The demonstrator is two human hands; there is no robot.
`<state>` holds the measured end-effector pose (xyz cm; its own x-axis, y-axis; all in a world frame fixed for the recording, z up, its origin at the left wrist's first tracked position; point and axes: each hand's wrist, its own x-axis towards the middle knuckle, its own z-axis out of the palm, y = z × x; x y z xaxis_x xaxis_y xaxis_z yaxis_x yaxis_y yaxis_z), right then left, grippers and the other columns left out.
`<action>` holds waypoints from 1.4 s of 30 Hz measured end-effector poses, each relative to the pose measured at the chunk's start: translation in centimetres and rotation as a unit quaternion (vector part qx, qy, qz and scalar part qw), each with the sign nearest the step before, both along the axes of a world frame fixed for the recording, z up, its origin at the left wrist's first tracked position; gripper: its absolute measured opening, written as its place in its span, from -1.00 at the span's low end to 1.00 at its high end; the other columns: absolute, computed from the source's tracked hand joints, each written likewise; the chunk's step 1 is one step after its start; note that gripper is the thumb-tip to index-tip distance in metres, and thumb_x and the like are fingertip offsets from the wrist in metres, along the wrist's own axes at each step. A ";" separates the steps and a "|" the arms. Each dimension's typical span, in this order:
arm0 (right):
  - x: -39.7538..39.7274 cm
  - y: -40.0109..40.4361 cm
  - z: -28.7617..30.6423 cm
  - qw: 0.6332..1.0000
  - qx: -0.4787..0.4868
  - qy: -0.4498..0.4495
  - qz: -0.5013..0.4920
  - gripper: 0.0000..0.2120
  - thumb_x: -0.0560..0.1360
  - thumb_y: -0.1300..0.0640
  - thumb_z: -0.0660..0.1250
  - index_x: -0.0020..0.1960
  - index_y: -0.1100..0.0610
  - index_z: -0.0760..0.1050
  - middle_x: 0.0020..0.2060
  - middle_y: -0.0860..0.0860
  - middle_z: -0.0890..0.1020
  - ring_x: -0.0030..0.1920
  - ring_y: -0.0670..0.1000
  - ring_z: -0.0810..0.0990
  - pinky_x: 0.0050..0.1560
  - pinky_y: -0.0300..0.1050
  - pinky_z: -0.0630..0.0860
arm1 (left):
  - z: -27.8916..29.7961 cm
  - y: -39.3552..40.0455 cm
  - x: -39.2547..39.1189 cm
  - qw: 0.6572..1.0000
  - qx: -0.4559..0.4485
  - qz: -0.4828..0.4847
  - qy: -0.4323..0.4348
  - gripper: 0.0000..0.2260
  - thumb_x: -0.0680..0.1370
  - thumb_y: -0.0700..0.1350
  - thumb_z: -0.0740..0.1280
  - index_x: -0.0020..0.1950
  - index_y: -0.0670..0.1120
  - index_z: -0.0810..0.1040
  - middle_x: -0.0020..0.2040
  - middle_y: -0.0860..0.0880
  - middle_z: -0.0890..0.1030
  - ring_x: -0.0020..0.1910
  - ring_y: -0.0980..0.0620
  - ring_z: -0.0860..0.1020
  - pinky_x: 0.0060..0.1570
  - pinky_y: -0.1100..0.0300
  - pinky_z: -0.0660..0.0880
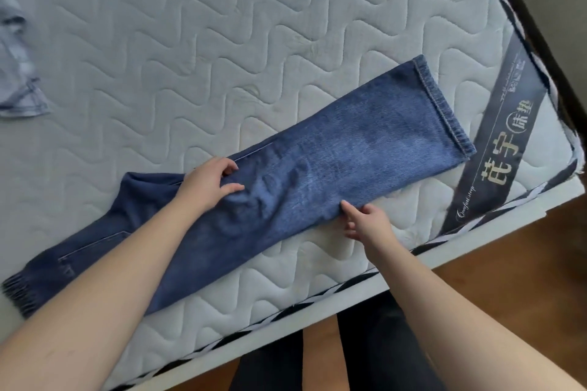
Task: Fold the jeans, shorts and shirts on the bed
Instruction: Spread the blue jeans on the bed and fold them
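The fingers (230,165) of the left hand (208,182) are curled onto the dark blue jeans (349,155), with the thumb set apart below them and a small ridge of denim gathered between thumb and fingers; the cloth is pinched at the far edge of the folded legs. The fingers (351,211) of the right hand (365,219) are bent at the near edge of the same jeans, the thumb laid on top of the denim and the other fingers tucked under or against the edge, so that the edge appears to be held; how firmly cannot be told.

Between the two hands the denim is creased into soft wrinkles. Outward from the right fingers the doubled legs are laid flat toward the stitched hems (444,105), which end near the corner of the bed. Outward from the left fingers the seat and the gathered waistband (16,294) are spread under the left forearm, with a pocket seam showing.

The jeans are carried by a quilted, pale mattress (222,25), crossed at its corner, beyond the hems, by a dark label band (495,149) with printed characters. Well away from the left fingers, at the far left edge of the mattress, a light blue denim garment (19,73) is partly seen. A wooden floor (508,263) is seen below the right forearm.
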<state>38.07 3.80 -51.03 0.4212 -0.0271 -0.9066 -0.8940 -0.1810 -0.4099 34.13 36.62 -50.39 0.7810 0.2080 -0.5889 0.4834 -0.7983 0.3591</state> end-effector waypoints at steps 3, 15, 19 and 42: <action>-0.7 -0.7 0.3 0.996 -0.064 -0.049 0.045 -0.72 0.53 0.07 0.40 -0.22 0.16 0.36 -0.38 0.09 0.50 -0.53 -0.04 0.44 -0.51 -0.22 0.41 | 0.0 1.4 -0.8 0.999 0.034 -0.036 0.017 -0.57 0.41 0.11 0.51 0.20 0.01 0.50 0.08 0.04 0.56 0.08 -0.03 0.54 0.10 0.00 0.47; 0.1 8.5 2.2 0.880 -0.138 -0.242 0.385 -0.69 0.56 -0.12 0.27 -0.22 0.08 0.52 -0.39 -0.06 0.58 -0.24 0.03 0.57 -0.21 -0.09 0.44 | 0.8 6.2 -4.6 0.981 0.168 -0.081 0.062 -0.65 0.49 0.28 0.32 0.13 0.09 0.51 0.10 0.01 0.63 0.14 -0.07 0.54 0.03 0.04 0.31; 1.5 14.0 1.3 0.791 -0.105 -0.344 0.494 -0.75 0.56 -0.02 0.31 0.20 0.01 0.55 0.08 -0.02 0.61 0.13 0.06 0.51 0.17 -0.03 0.40 | 0.3 8.1 -6.3 0.959 0.257 -0.097 0.067 -0.70 0.52 0.21 0.31 0.15 0.08 0.53 0.09 0.02 0.60 0.16 -0.05 0.49 0.23 -0.01 0.23; 4.9 22.0 -0.6 0.521 -0.214 -0.366 0.741 -0.68 0.49 -0.13 0.36 0.14 0.01 0.45 0.07 -0.01 0.55 0.14 0.09 0.46 0.19 0.04 0.26 | -0.1 14.4 -8.7 0.968 0.231 -0.098 0.016 -0.20 0.25 0.26 0.54 0.39 0.10 0.30 0.24 -0.01 0.43 0.27 -0.06 0.35 0.28 0.00 0.17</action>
